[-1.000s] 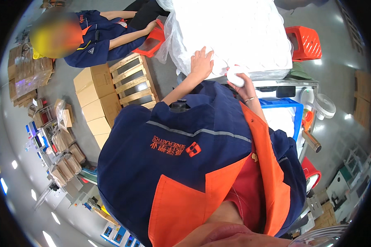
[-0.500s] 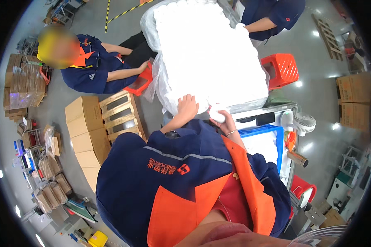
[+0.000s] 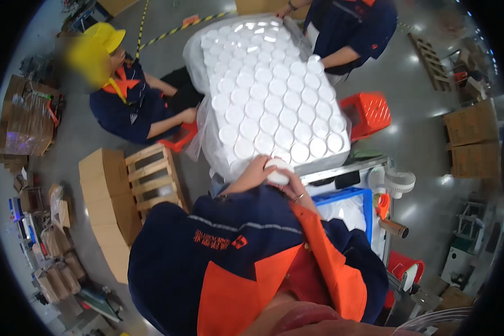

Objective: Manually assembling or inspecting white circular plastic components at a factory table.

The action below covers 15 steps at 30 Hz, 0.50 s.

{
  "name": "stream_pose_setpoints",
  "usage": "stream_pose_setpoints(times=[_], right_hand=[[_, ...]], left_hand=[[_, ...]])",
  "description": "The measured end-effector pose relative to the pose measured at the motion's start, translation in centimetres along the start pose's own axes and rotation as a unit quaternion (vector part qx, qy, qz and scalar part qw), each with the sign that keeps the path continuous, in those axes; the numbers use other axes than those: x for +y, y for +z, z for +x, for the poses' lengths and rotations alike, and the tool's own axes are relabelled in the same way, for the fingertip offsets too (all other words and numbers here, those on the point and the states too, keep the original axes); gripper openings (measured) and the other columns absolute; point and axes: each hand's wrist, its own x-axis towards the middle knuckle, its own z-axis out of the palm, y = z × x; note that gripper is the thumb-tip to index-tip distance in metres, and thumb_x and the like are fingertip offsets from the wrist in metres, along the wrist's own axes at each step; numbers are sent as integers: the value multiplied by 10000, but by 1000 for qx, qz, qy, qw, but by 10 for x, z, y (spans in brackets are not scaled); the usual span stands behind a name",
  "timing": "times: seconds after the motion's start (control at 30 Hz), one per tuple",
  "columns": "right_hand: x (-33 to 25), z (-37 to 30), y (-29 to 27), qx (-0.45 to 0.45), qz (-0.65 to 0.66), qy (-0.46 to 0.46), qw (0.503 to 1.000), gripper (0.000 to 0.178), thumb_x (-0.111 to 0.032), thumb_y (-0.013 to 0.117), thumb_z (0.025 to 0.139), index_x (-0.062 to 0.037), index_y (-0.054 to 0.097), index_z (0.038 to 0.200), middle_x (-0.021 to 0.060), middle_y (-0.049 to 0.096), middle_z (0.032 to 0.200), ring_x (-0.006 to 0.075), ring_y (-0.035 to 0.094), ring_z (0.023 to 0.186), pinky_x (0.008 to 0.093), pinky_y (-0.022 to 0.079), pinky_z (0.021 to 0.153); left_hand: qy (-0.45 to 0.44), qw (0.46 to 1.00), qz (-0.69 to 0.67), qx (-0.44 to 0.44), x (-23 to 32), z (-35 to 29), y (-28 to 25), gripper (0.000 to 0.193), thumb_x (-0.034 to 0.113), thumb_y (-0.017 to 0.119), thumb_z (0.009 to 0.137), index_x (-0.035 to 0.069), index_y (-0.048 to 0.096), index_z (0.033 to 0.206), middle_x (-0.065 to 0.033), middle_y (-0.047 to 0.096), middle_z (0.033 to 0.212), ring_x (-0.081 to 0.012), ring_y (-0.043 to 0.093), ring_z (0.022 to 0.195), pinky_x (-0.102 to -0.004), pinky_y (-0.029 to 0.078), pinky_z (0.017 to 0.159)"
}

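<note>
Close to my body, at the near edge of the table, both hands hold a white round plastic piece (image 3: 279,171), like a lid or a shallow jar. My left hand (image 3: 254,175) is closed on its left side, fingers over its rim. My right hand (image 3: 292,187) grips it from the right and below, fingers partly hidden. Just beyond lie many matching white round pieces (image 3: 273,104), set in tight rows on a surface lined with clear plastic film (image 3: 206,120).
To the right stand a blue crate (image 3: 368,208) with white contents, a white fan (image 3: 400,182) and a red stool (image 3: 367,115). Cardboard boxes (image 3: 109,207) and a wooden pallet (image 3: 158,176) are at the left. Co-workers sit at left (image 3: 131,112) and stand at far right (image 3: 350,33).
My left hand has come off the rows and joined my right hand on the white round piece. The view has shifted, and the rows show more clearly. The left co-worker's head has turned.
</note>
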Motion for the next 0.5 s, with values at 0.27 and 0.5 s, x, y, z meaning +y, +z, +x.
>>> stream_pose_setpoints(times=[0.27,0.5], right_hand=[[-8,3,-1,8,-85,26,996,457,-32,565,855,53,401,1273,184,535,1173,303,579,1051,445,574,813],[-7,0,3,26,-112,20,993,619,-60,615,836,-21,297,1366,184,481,1233,300,564,1086,434,583,792]], left_hand=[[-141,980,-137,22,-3,7,-18,247,175,721,786,-38,603,826,-89,636,682,-111,580,629,-262,449,572],[-108,994,-33,-12,-12,5,-17,232,232,681,832,10,692,901,-129,688,776,-160,627,652,-281,483,609]])
